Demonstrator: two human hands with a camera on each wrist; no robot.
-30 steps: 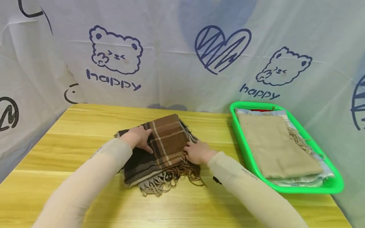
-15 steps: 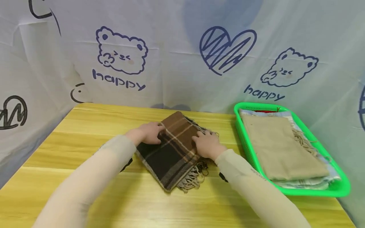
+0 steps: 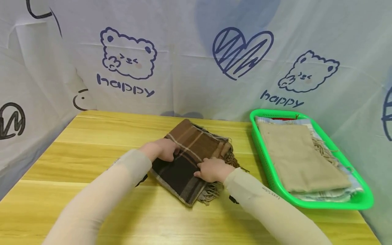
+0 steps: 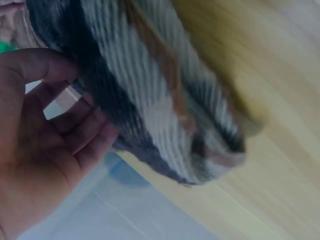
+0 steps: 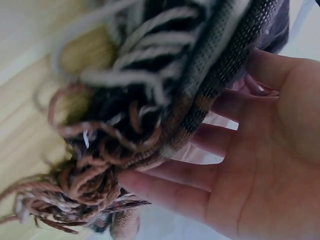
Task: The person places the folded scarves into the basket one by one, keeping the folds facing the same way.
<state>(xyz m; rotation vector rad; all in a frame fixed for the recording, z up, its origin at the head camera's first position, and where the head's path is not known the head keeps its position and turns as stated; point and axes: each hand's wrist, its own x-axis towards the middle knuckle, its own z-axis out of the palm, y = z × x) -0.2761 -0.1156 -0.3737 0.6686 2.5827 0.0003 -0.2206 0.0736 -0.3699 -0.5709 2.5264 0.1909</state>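
Observation:
A folded plaid scarf [image 3: 183,170] in brown, black and cream lies at an angle on the wooden table, its fringe spilling out at the right and front. My left hand [image 3: 163,149] rests on the scarf's left part. In the left wrist view, its thumb and fingers [image 4: 87,125] reach the dark cloth with a gap between thumb and fingers. My right hand [image 3: 212,170] lies on the front right part, next to the grey fringe. Its fingers [image 5: 172,185] stretch out nearly straight against the cloth in the right wrist view, near brown and grey tassels [image 5: 85,185].
At the right, a green plastic basket [image 3: 263,163] holds a folded beige cloth [image 3: 300,156] with fringe, over light blue and white checked cloth. A pale curtain [image 3: 190,85] printed with bears and hearts hangs behind the table [image 3: 101,143].
The scarf has turned and shifted to the right, its front corner now pointing toward me. Both hands moved with it; the right hand has lately slid nearer along the scarf.

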